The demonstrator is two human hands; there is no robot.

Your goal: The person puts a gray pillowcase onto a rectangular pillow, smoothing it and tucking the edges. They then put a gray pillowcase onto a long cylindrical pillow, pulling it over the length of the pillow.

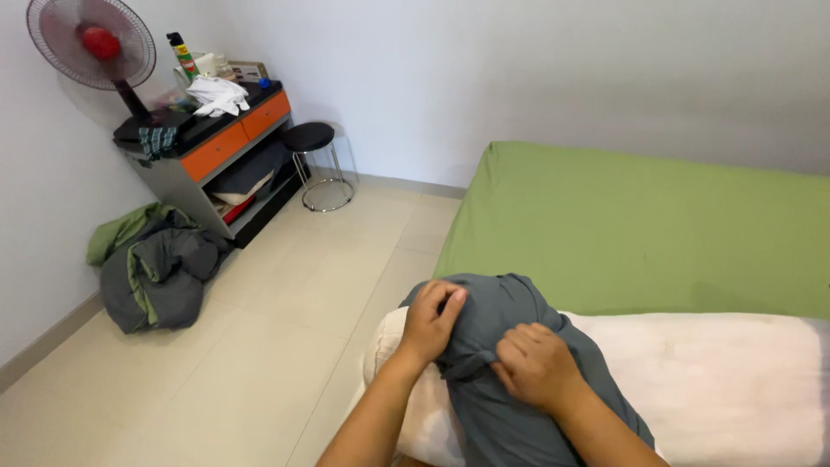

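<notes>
A long white bolster pillow lies across the near edge of a bed covered with a green sheet. A dark grey pillowcase is bunched over the pillow's left end. My left hand grips the grey fabric at its left side, fingers curled into the cloth. On the fabric's right side my right hand pinches a fold of the same pillowcase. Both forearms reach in from the bottom edge.
A heap of grey and green bedding lies on the tiled floor by the left wall. Behind it stands a grey cabinet with orange drawers, carrying a fan, a spray can and white cloth. A black round stool stands beside it.
</notes>
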